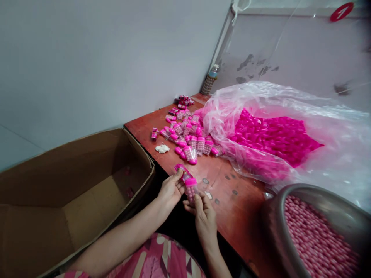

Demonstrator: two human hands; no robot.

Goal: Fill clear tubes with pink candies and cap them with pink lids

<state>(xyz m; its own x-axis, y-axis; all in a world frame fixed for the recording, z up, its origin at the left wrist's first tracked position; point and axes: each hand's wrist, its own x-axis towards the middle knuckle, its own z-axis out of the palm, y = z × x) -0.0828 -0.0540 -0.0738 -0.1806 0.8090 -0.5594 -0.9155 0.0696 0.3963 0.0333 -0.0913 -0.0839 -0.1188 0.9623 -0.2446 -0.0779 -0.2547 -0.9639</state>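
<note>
My right hand [205,216] grips a small clear container [191,192] with a pink cap, filled with small pink balls, between thumb and fingers near the table's front edge. My left hand [171,188] pinches a shiny pink wrapper [180,167] at the capped end of that container. Whether the wrapper is attached to the container, I cannot tell. Just beyond my hands lies a heap of similar pink-capped containers [185,131]. Small dark-pink packets [183,102] lie behind the heap, and a single packet [154,134] sits to its left.
An open cardboard box [87,204] stands at the left. On the red table [232,208] are a clear plastic bag [333,116] of bright pink pieces [269,135], a metal bowl [278,216] of pink balls [315,239], a crumpled white scrap [162,148] and a bottle [209,80] by the wall.
</note>
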